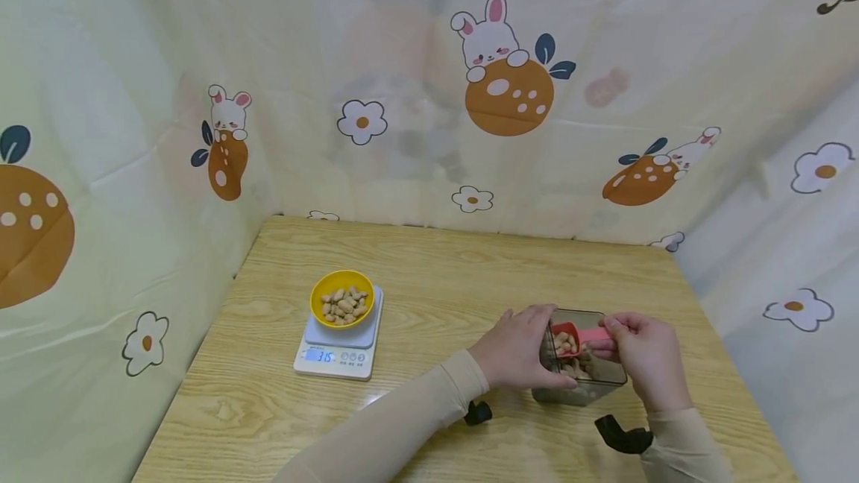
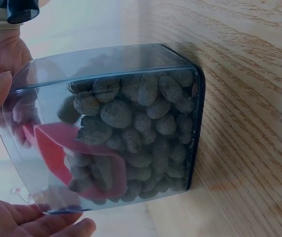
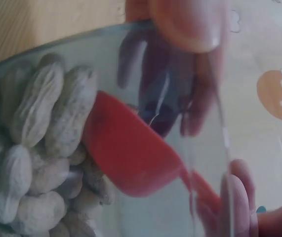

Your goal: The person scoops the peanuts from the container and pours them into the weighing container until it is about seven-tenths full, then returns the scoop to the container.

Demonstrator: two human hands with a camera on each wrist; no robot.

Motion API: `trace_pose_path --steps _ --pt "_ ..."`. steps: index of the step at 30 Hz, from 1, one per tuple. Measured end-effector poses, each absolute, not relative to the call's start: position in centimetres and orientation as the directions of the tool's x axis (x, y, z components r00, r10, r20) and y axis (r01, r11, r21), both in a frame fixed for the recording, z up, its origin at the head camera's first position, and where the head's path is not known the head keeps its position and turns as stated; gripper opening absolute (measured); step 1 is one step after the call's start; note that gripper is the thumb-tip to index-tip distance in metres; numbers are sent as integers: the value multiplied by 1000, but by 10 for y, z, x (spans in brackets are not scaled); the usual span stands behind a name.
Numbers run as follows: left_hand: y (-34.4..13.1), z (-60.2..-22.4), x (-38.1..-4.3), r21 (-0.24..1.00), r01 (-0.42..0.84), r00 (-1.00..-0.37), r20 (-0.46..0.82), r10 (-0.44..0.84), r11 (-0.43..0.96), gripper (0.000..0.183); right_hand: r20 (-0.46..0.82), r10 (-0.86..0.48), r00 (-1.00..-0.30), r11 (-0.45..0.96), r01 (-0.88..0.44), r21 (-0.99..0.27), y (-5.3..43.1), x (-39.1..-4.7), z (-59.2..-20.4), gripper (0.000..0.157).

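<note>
A clear, grey-tinted container [image 1: 584, 393] of unshelled peanuts [image 2: 150, 116] stands at the right of the table. My left hand [image 1: 513, 349] grips its left side, thumb at the near rim and fingers at the far one. My right hand [image 1: 647, 352] pinches the handle of a red scoop [image 3: 131, 148] from the container's right side. The scoop's bowl sits inside the container at the level of the upper peanuts and has several peanuts in it. At the left, a yellow bowl [image 1: 342, 275] of peanuts rests on a white kitchen scale [image 1: 335, 367] whose display appears to read 315.
The wooden table [image 1: 429, 289] meets a patterned curtain [image 1: 403, 162] at its back and sides. A dark wrist-camera mount [image 1: 620, 437] sits by the right wrist, and another dark piece [image 1: 479, 414] shows below the left wrist.
</note>
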State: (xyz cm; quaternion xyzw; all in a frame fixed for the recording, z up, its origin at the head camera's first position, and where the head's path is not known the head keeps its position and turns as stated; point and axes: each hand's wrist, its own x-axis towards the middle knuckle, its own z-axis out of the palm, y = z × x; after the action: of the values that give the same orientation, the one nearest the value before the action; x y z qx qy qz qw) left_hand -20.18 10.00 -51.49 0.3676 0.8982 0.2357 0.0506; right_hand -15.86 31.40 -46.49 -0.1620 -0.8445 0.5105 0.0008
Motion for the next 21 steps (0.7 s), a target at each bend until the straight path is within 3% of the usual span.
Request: trace_pose_path --steps 6,13,16,21 --pt "99 -515 -203 456 632 -726 64 685 627 116 -296 300 -907 220 368 -904 331 -161 -467 44" --pt "99 -516 -202 448 634 -726 64 685 630 117 -326 318 -890 -5 342 -940 343 -157 -469 21" --pt "99 -516 -202 457 628 -729 61 682 630 118 -215 353 -911 110 268 -957 331 -156 -472 28" --pt "99 -515 -203 474 619 -731 58 680 626 118 37 353 -935 491 151 -858 309 -155 -473 34"
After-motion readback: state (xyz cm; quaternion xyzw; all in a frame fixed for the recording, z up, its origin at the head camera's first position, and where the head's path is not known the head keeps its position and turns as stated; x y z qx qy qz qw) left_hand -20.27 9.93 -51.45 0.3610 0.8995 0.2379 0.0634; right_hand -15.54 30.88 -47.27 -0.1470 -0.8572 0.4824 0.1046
